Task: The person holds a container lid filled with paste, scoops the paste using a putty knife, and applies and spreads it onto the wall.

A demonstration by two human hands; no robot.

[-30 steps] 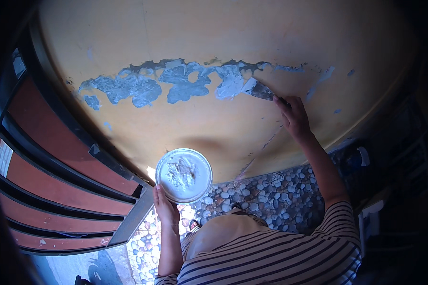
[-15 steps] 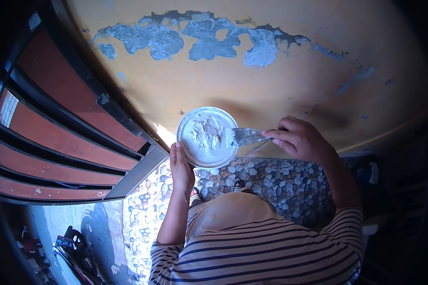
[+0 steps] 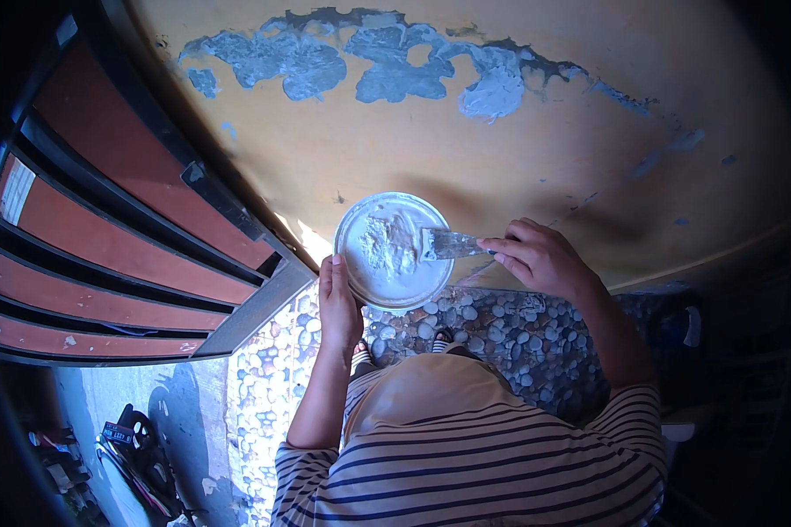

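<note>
My left hand (image 3: pixel 337 297) grips the left side of a round white tub (image 3: pixel 439 285), its thumb at the rim and the other fingers hidden beneath. Inside the tub is thick white paste (image 3: pixel 387 246), heaped and rough in the middle. My right hand (image 3: pixel 540 256) is closed round the handle of a putty knife (image 3: pixel 455 245). The flat metal blade is smeared with white and reaches over the tub's right rim, its tip at the paste. Most of the handle is hidden in my fingers.
Ahead stands a yellow-orange wall (image 3: pixel 325 149) with grey patches (image 3: pixel 395 66) where paint is gone. A red-brown slatted door or gate (image 3: pixel 141 237) with dark bars stands at left. Below is a pebble-patterned floor (image 3: pixel 536 342). Part of a motorcycle (image 3: pixel 141 457) shows at the lower left.
The tub and my left hand have shifted slightly right. The putty knife's blade has moved a little further in over the tub, and my right hand has moved slightly left.
</note>
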